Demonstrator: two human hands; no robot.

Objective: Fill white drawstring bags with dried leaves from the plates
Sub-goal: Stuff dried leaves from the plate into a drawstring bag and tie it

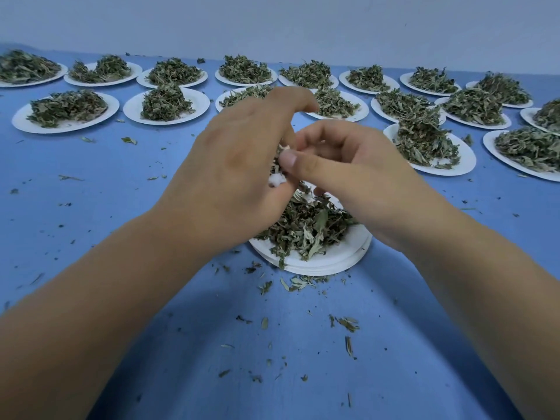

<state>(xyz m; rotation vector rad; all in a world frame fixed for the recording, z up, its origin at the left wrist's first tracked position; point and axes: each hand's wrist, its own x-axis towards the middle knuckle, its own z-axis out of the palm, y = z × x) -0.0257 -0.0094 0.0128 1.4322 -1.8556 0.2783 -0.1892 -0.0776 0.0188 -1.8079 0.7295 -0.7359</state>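
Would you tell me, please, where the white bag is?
In the head view's centre, the white bag peeks from the left hand, beside the right hand, above the nearest plate.

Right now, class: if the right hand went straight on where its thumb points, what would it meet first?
Most likely the left hand, just beyond the thumb tip of the right hand; depth is unclear.

White bag, all but a small scrap hidden behind left hand; what right hand pinches, not discernible; near plate, far half covered by both hands; second-row plate, partly behind left hand; far-left plate and right-edge plate, cropped by frame; forearms, cut at bottom edge
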